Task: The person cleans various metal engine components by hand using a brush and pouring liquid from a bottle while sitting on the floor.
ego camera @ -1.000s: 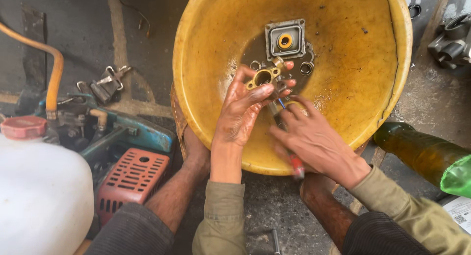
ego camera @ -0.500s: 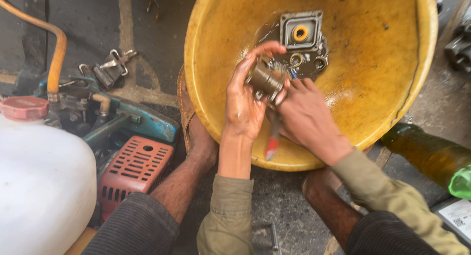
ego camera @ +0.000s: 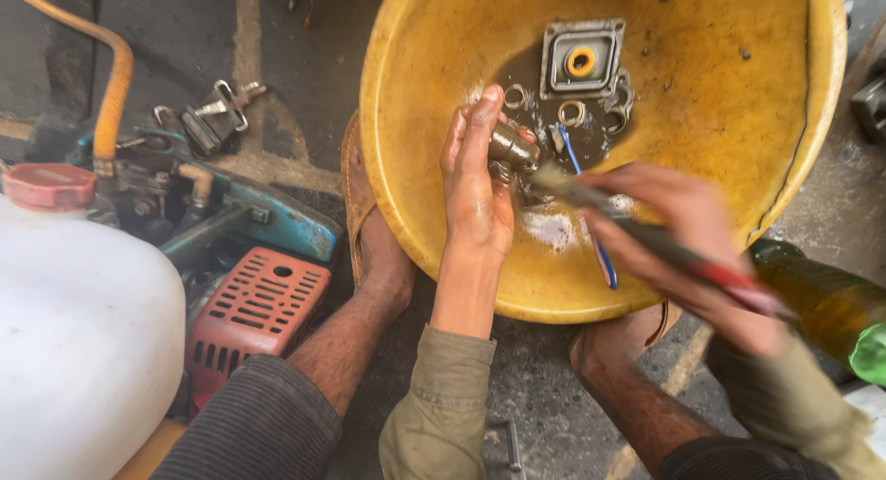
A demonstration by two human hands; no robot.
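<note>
Left hand point(ego camera: 478, 189) is wrapped around a small brass-coloured metal part point(ego camera: 512, 150), holding it just above the floor of the big yellow basin point(ego camera: 443, 92). Right hand point(ego camera: 688, 231), blurred, is closed on a red-handled brush point(ego camera: 646, 235), its tip at the part. Down in the basin: a square grey cover plate point(ego camera: 581, 60), loose metal rings point(ego camera: 570, 113), and a blue wire point(ego camera: 591, 212) lying in dark liquid. A white tank point(ego camera: 78, 342) with a red cap point(ego camera: 48, 185) sits well off left.
</note>
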